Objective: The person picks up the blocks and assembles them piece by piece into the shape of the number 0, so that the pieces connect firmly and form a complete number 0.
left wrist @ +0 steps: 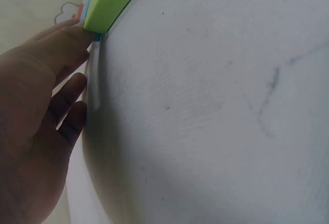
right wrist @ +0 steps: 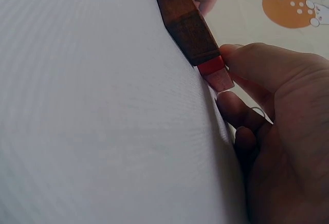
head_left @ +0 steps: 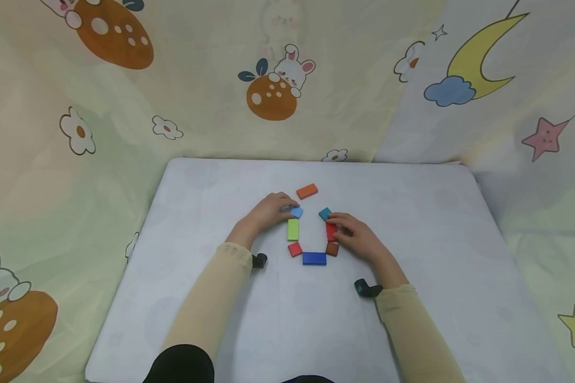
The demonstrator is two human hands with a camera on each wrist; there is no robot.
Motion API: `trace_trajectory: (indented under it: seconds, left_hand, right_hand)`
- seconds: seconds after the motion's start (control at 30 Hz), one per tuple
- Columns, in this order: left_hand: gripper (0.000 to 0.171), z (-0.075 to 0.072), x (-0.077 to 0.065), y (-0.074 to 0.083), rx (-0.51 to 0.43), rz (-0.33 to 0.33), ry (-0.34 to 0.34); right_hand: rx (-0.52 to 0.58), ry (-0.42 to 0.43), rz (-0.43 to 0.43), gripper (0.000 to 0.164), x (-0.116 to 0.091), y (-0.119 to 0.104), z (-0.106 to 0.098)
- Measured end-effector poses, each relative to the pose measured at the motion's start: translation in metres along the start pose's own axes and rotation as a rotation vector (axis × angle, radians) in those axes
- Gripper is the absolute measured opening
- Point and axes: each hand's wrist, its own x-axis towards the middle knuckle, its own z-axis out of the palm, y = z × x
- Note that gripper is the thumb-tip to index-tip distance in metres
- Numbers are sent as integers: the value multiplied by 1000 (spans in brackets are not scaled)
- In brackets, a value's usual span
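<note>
Small coloured blocks lie in a loose ring in the head view. My left hand (head_left: 271, 210) pinches a light blue block (head_left: 297, 213) at the ring's upper left. Just below it is a lime green block (head_left: 293, 230), which also shows close up in the left wrist view. My right hand (head_left: 358, 237) grips a red block (head_left: 331, 232) between thumb and finger, on the ring's right side. A teal block (head_left: 325, 214) sits at that hand's fingertip, tilted. Below the gripped red block lies a brown block (head_left: 332, 249), partly blocking the right wrist view.
At the bottom of the ring are a dark blue block (head_left: 314, 258) and a smaller red block (head_left: 295, 249). An orange block (head_left: 307, 191) lies apart, beyond the ring. The white table (head_left: 196, 186) is bordered by a patterned cloth (head_left: 211, 106) at its back and sides.
</note>
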Motion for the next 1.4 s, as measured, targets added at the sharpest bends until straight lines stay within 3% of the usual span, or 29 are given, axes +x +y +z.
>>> trace_trajectory:
  seconds: [0.27,0.43,0.57,0.7,0.87,1.03,1.4]
  left_hand:
    - [37,-3,0,-2,-28,0,-32]
    - [41,-7,-5,-5,-121,-42,-58]
    - [40,-8,-11,-7,-235,-107,-29]
    - [40,2,-20,-3,-274,-94,16]
    - [48,22,-39,7,-158,-30,84]
    - [54,43,-54,13,-15,-26,152]
    - [56,56,-49,21,196,-91,210]
  right_hand:
    - [22,0,14,41,0,-2,-1]
    - [17,-1,3,41,0,-1,0]
    - [11,-2,10,42,0,-1,0]
    - [22,-6,22,42,0,-1,-1]
    - [44,-2,17,39,0,1,1]
    - [50,-5,16,38,-2,4,2]
    - [50,2,9,37,-1,5,1]
